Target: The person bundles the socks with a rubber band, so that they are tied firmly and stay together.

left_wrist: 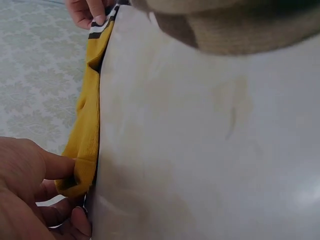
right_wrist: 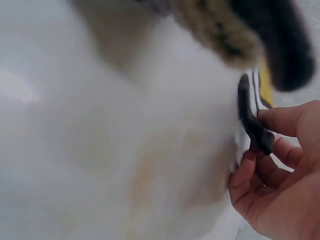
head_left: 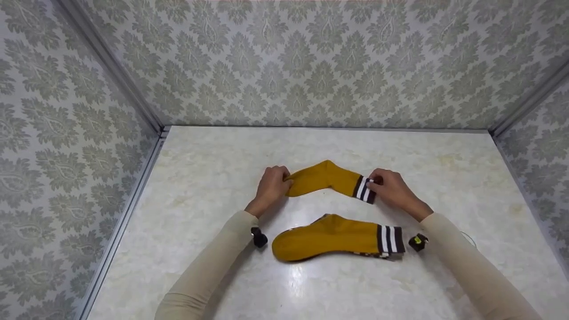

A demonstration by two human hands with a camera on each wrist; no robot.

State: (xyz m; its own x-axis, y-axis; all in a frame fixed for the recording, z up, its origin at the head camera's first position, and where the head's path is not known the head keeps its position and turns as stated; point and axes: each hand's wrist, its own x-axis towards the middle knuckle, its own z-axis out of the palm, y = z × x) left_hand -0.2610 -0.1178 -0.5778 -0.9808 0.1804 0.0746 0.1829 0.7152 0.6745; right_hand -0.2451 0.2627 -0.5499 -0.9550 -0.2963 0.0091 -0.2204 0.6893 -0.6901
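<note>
A mustard-yellow sock (head_left: 326,175) with a dark, white-striped cuff is stretched between the two hands at mid-table, its heel bent away from the person. At its toe, the left hand (head_left: 272,183) pinches the fabric; in the left wrist view the thumb lies over the yellow toe (left_wrist: 82,175). The right hand (head_left: 391,189) grips the striped cuff between thumb and fingers, and the right wrist view shows the dark cuff edge (right_wrist: 255,120) there. Nearer the person lies another yellow sock (head_left: 329,240) with the same cuff, flat, with patterned fabric peeking from under it.
Both socks are on a pale marbled table (head_left: 200,155). Patterned panels (head_left: 298,62) stand behind it and at both sides, joined by grey metal strips. Small dark wrist devices (head_left: 259,238) hang by both sleeves, close to the nearer sock's ends. A thin loop shows beside the right sleeve.
</note>
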